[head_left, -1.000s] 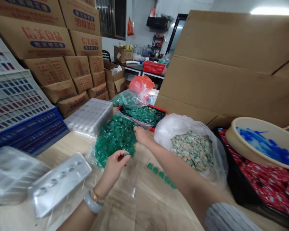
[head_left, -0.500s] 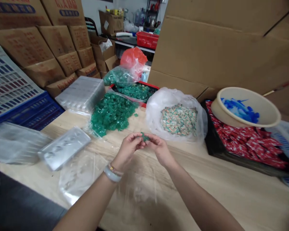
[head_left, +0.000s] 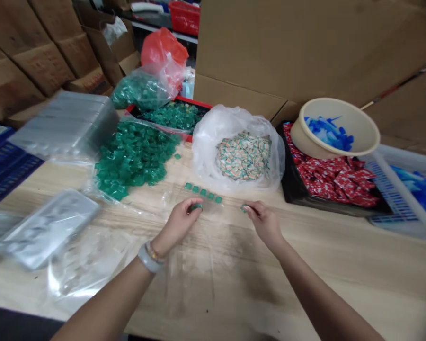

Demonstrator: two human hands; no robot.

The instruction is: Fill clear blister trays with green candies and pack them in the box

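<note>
My left hand [head_left: 180, 220], a pale bangle at its wrist, is closed with a small green packet [head_left: 196, 207] between thumb and fingers. To its right, my right hand [head_left: 268, 225] pinches another small green piece [head_left: 244, 209] at its fingertips. Just beyond my hands, several green squares [head_left: 203, 192] lie in a slanting row; what looks like a clear plastic tray or sheet is under them, hard to make out. A heap of green packets [head_left: 137, 154] spreads over clear plastic on the left. Behind the row, a white plastic bag [head_left: 204, 163] holds many small printed squares [head_left: 244, 156].
At left lie clear moulded trays [head_left: 49, 227], a stack of them [head_left: 66, 123], and loose clear film [head_left: 88, 265]. A red-rimmed tray [head_left: 202, 105] stands behind. Right are a black tray [head_left: 289, 189] of red packets and a cream basin [head_left: 371, 137] with blue pieces. Cardboard [head_left: 252, 47] rises behind.
My hands, together over one green piece before, are now apart, each with a green piece. The row of green squares has come into sight. The view has tipped down and shifted right.
</note>
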